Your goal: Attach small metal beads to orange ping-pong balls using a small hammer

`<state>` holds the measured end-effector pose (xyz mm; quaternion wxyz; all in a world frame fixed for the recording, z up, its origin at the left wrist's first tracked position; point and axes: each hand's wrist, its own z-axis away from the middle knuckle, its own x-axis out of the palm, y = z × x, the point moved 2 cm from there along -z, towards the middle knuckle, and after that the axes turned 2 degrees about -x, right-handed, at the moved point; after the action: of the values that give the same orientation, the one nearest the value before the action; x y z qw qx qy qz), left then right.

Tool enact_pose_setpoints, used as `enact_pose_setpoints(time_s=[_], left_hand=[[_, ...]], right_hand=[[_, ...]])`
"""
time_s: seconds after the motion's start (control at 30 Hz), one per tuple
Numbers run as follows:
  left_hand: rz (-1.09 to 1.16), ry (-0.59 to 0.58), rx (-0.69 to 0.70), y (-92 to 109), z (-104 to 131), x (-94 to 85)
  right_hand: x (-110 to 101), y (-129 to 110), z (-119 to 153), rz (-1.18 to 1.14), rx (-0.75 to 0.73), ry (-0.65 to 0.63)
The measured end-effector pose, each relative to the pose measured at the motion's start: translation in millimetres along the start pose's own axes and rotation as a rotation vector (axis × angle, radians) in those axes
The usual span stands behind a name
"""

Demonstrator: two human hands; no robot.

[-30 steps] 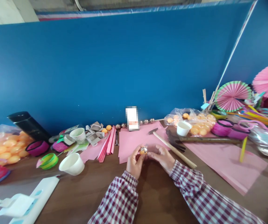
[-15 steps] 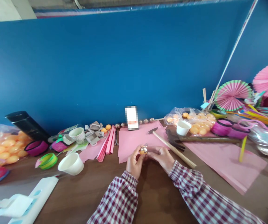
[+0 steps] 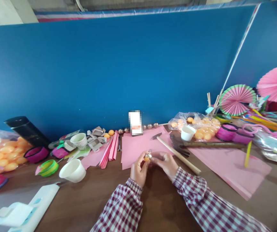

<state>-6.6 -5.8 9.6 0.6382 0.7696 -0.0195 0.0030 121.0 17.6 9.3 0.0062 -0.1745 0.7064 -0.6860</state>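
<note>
Head view: loose maroon-and-white checked sleeves [image 3: 124, 207] reach in from the near side, angled inward so that the hands meet around the middle of the brown bench [image 3: 97, 193]. The left hand [image 3: 139, 170] points away, thumb and curled fingers closed on a small, mirror-shiny metallic ball [image 3: 148, 156] with an orange tint low on its surface. The right hand [image 3: 167, 164] slants in from the right, thumb and forefinger drawn together against the ball's right side. Behind the ball shows a flat, matte pink sheet [image 3: 133, 149]. A hammer [image 3: 179, 155] with a straight, pale handle lies right of it; a smooth white cup [image 3: 72, 171] sits left, and polished balls [image 3: 149, 126] line the far side.
</note>
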Motion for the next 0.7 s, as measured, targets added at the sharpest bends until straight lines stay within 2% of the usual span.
enact_pose_setpoints(time_s=[0.17,0.27,0.4,0.57,0.7], left_hand=[[0.163,0.013,-0.108,-3,-1,-0.1],[0.317,0.015,-0.188,-8,-3,-1.4],[0.44,-0.002,-0.224,-8,-4,-1.6],[0.407,0.032,-0.244,-8,-4,-1.6],[0.36,0.046,-0.203,-8,-4,-2.0]], right_hand=[[0,-1,-2,0.05,-0.042,0.005],[2,-6,-2,0.139,-0.124,0.014],[4,-11,0,0.247,-0.234,0.03],[6,-7,1,0.31,-0.274,-0.005],[7,-5,2,0.331,-0.293,-0.005]])
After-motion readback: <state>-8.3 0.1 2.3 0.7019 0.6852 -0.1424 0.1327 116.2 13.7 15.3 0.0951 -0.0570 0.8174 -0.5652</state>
